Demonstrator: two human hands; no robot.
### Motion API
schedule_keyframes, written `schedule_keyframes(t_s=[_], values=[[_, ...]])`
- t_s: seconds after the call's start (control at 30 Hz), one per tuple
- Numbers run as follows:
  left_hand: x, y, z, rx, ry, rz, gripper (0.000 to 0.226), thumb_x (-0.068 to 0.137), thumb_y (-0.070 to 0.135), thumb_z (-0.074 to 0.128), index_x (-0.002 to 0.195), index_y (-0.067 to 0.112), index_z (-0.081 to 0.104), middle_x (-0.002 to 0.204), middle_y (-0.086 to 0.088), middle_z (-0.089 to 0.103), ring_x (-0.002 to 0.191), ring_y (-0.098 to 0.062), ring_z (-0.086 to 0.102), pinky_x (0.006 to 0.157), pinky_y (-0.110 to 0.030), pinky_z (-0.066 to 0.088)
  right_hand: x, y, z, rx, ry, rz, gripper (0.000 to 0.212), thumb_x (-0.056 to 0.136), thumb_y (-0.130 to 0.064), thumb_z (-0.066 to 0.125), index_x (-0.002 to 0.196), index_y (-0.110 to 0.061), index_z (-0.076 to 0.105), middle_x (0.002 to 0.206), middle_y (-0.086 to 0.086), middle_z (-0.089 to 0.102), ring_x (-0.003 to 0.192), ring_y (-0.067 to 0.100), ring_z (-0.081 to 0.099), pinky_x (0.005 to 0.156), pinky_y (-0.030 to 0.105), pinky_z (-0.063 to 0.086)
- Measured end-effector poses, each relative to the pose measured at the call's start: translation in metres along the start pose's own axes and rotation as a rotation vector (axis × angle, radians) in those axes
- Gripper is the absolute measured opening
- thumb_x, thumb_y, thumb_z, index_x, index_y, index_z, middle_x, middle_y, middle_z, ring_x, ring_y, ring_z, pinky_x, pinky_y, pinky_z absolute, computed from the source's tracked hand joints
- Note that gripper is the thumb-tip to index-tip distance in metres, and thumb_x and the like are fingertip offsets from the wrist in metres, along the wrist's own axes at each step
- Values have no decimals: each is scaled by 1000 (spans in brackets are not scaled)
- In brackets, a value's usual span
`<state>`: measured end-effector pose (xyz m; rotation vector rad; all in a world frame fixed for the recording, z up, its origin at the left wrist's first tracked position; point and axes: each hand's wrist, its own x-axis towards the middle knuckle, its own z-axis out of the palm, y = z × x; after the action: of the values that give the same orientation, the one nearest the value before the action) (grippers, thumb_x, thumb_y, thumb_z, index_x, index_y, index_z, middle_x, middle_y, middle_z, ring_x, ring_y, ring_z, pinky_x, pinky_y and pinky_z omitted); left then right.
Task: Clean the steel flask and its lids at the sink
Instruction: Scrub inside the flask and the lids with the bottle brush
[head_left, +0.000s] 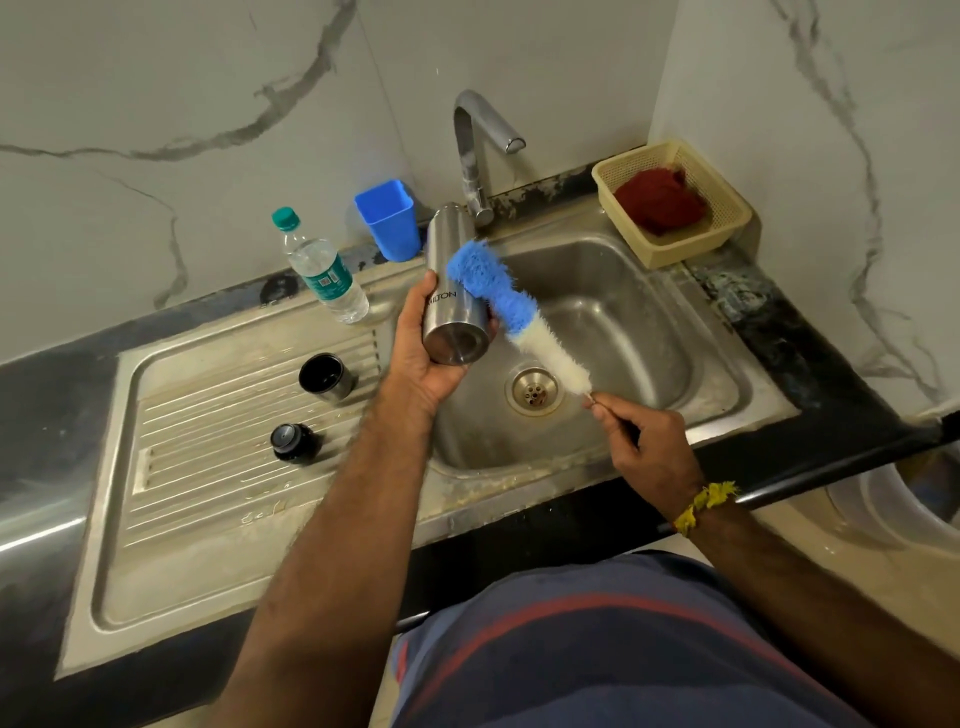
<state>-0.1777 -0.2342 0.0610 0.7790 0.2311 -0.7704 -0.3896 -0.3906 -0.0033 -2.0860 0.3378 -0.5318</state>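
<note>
Flask: the steel flask (453, 291) is held over the left edge of the sink basin (623, 291), base toward the camera, neck pointing at the tap (475, 150).
Left hand: the left hand (423, 353) wraps the flask's lower body — thumb on the left side, fingertips showing on the right.
Right hand: the right hand (644, 444) pinches the thin handle of a bottle brush (511, 312); its blue-and-white bristles lie against the flask's right side.
Lids: cup lid (326, 376) and black stopper (293, 441) stand apart on the ribbed drainboard (208, 467).
Behind: plastic water bottle (319, 267), blue tumbler (388, 218) — both left of the tap.
Right corner: cream basket (727, 228) holding a red cloth (660, 202).
Drain: open strainer (534, 391) below the brush.
</note>
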Motion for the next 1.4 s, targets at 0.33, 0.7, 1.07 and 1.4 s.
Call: schedule_keyframes(t_s=[0.33,0.7,1.07,1.4], values=[[-16,-15,-11,86,24,14,39,95,33,66,126,11,59,109,-16,74,98,-29,70,93,-48,55,0,-4,4,14,-33,9,27,98,-10,61,123,-9,69,109,-7,73,100,8,71,89,18,55],[-31,-29,-37,211,4,-40,77,81,39,72,143,1,48,124,-27,61,95,-35,68,72,-42,60,63,-14,12,-118,38,-5,21,99,-21,58,110,-12,74,90,8,77,80,24,72,72,44,60],[-8,-3,-15,-58,201,-35,58,90,40,71,135,7,56,119,-20,71,106,-31,70,91,-44,59,1,-9,7,-11,-96,17,26,99,-11,59,123,-9,69,110,-13,69,101,5,69,89,16,54],[20,3,40,-48,373,-67,40,106,36,45,95,0,58,73,-18,68,78,-28,60,56,-37,57,-16,26,5,-239,75,-159,38,98,-35,50,119,-12,73,92,11,77,73,27,73,63,43,60]])
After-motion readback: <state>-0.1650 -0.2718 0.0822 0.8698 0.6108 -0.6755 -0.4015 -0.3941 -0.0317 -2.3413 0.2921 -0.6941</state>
